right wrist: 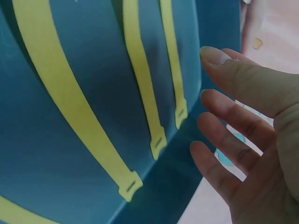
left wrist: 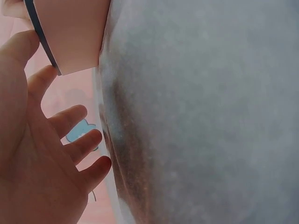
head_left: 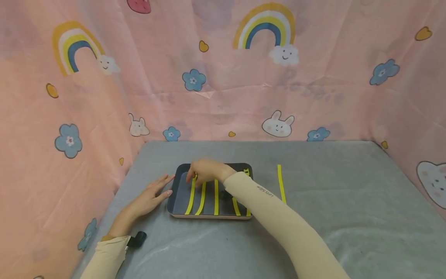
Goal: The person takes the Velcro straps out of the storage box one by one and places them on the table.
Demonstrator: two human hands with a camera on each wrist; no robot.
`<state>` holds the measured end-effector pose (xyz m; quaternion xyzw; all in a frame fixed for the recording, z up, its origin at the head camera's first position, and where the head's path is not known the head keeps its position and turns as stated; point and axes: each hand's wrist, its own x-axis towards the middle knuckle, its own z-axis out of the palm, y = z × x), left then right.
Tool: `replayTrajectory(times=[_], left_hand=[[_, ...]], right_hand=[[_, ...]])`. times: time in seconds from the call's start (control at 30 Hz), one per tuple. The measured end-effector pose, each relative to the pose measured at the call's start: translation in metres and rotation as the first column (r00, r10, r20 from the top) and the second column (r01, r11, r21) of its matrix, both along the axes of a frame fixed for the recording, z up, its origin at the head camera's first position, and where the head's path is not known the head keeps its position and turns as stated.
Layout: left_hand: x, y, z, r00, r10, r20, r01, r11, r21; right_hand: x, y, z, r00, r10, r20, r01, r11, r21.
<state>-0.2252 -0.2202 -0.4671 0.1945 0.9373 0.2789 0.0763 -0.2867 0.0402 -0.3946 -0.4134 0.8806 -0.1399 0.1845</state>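
Inside a dark rectangular baking tray [head_left: 179, 195] lie several yellow strips [head_left: 216, 197], roughly side by side from the near wall to the far wall. Each strip end seen in the right wrist view is wider and has a small slot. My right hand [head_left: 209, 170] hovers over the far left part of the tray beside the leftmost strip [right wrist: 175, 70]; nothing is visible between its loosely bent, spread fingers. At the tray's left end, my left hand [head_left: 150, 197] touches the rim with extended fingers. In the left wrist view the tray's outer wall [left wrist: 74, 37] is pinkish.
A single yellow strip [head_left: 281, 184] lies on the grey cloth-covered table [head_left: 348, 201] right of the tray, its near end hidden by the right sleeve [head_left: 278, 217]. A pink patterned curtain [head_left: 223, 104] stands behind the table and at both sides.
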Motion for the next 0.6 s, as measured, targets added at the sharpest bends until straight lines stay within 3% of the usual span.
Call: replayTrajectory(times=[0.23,0.47,0.6], left_hand=[[0.000,0.001,-0.001,1.000,0.008,-0.004,-0.008,1.000,-0.001],[0.000,0.000,-0.002,1.000,0.015,-0.007,-0.015,1.000,-0.010],[0.000,0.000,-0.002,1.000,0.015,-0.004,-0.015,1.000,-0.008]], right_hand=[[0.003,-0.002,-0.010,0.997,-0.021,0.074,0.021,1.000,-0.004],[0.001,-0.001,-0.015,0.985,-0.006,0.172,0.022,0.995,-0.095],[0.001,-0.001,-0.019,0.978,-0.019,0.210,0.040,0.995,-0.095]])
